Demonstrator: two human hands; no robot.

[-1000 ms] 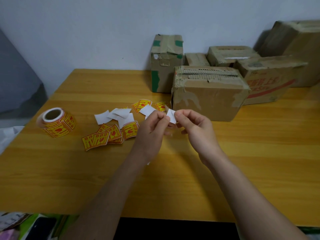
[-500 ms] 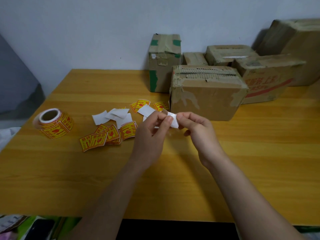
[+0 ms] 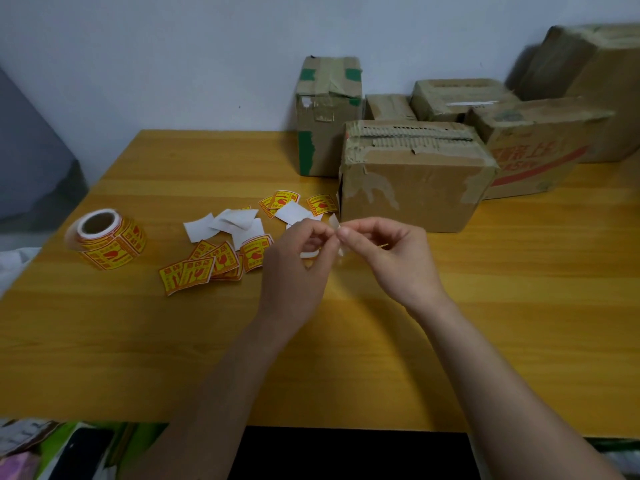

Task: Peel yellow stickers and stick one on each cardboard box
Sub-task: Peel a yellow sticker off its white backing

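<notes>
My left hand (image 3: 298, 261) and my right hand (image 3: 391, 254) meet above the wooden table (image 3: 346, 358), both pinching one small sticker (image 3: 334, 223) whose white backing faces me. Its yellow face is mostly hidden by my fingers. Just behind my hands stands the nearest cardboard box (image 3: 415, 181). A taller box with green tape (image 3: 327, 116) is behind it on the left, and several more boxes (image 3: 533, 150) are stacked to the right against the wall. Loose yellow stickers (image 3: 207, 268) lie left of my hands.
A roll of yellow stickers (image 3: 107, 240) lies at the table's left side. White backing papers (image 3: 225, 225) are scattered among the loose stickers, with more yellow stickers (image 3: 282, 202) beyond them. Bags and clutter (image 3: 52, 448) sit below the near table edge.
My hands have stayed together over the same spot. The white backing has turned and shows less between my fingertips, and my right fingers have curled tighter at its edge.
</notes>
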